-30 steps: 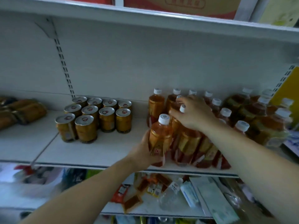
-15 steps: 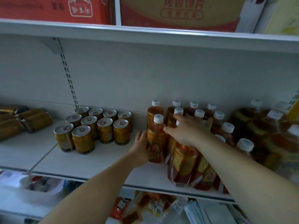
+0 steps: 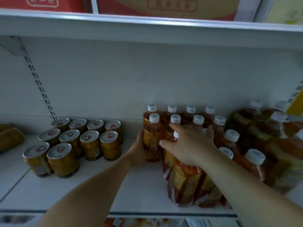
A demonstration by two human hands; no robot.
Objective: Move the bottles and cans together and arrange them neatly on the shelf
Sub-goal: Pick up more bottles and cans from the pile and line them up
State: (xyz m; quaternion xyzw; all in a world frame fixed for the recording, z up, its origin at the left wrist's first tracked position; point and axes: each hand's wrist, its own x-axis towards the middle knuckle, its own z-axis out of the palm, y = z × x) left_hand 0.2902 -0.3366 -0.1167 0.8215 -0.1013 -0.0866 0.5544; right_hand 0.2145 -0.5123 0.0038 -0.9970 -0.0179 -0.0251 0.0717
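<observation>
Several amber tea bottles with white caps (image 3: pixel 190 118) stand in rows on the white shelf (image 3: pixel 134 190), right of centre. My left hand (image 3: pixel 139 149) is wrapped around the leftmost bottle (image 3: pixel 153 136), which stands in the second row from the back. My right hand (image 3: pixel 191 145) lies spread, palm down, over the caps and shoulders of the bottles beside it, fingers apart. The bottle at the shelf's front edge (image 3: pixel 185 182) is partly hidden under that wrist. Several gold cans with silver pull-tab lids (image 3: pixel 77 141) stand grouped to the left, a gap away from the bottles.
Larger amber bottles (image 3: pixel 262 131) crowd the right end of the shelf. Dark packets (image 3: pixel 9 138) lie at the far left. Red cartons (image 3: pixel 164 7) sit on the shelf above. Bare shelf surface lies between the cans and bottles and along the front edge.
My left hand has pushed the leftmost bottle back from the front edge into the second row. My right hand stayed over the bottle tops and opened wider. The camera has moved closer.
</observation>
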